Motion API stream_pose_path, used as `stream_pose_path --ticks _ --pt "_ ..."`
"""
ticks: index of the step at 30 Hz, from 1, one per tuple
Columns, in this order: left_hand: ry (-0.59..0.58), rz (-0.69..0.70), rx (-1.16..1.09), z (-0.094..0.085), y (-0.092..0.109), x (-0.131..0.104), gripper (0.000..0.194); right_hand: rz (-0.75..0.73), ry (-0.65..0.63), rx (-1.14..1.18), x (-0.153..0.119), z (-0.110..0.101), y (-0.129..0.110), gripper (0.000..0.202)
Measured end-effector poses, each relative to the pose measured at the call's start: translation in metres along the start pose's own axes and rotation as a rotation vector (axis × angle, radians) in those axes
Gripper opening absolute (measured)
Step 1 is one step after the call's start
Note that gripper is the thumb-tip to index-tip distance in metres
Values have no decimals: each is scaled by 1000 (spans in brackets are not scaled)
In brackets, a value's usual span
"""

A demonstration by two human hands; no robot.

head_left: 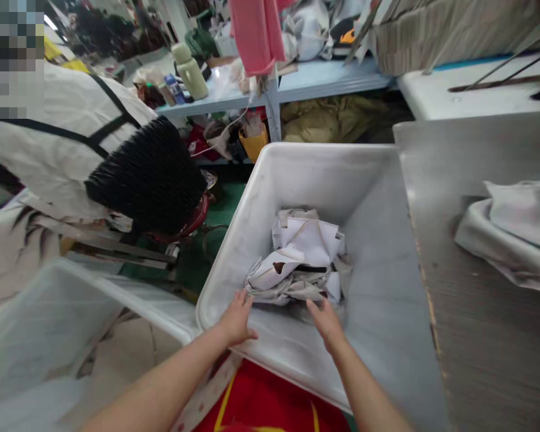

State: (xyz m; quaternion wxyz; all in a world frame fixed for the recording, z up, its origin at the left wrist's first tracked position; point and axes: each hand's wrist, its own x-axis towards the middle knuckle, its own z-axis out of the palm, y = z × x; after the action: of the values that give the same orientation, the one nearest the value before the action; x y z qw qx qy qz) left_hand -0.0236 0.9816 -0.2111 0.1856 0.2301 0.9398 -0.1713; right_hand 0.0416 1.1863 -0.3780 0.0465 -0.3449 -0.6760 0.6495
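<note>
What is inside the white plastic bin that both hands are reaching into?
A loose pile of white fabric pieces lies in the bin. Left hand and right hand reach its near edge. Whatever is beneath the pile is covered.

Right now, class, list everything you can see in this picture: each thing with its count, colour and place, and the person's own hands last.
plastic bin: one, white, centre
fabric pieces: a pile, white and beige, inside the bin
second bin: one, translucent white, lower left
worktable: one, grey, right
folded cloth: one, pale grey, on the worktable
bottle: one, pale green, on the blue shelf
pink cloth: one, hanging top centre
co-worker: one, cream top, black sleeve, left
left hand: open, at the pile's near edge
right hand: open, reaching into the pile
</note>
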Motion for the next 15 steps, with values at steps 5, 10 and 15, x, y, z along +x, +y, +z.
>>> stream_pose_path --ticks 5,10,15 --pt "-75 -46 68 33 3 157 134 45 -39 -194 57 40 57 92" --pt "-158 3 123 85 -10 277 137 124 -87 -415 100 83 141 100" --pt "-199 85 196 151 -10 284 147 189 -101 -594 152 110 187 107"
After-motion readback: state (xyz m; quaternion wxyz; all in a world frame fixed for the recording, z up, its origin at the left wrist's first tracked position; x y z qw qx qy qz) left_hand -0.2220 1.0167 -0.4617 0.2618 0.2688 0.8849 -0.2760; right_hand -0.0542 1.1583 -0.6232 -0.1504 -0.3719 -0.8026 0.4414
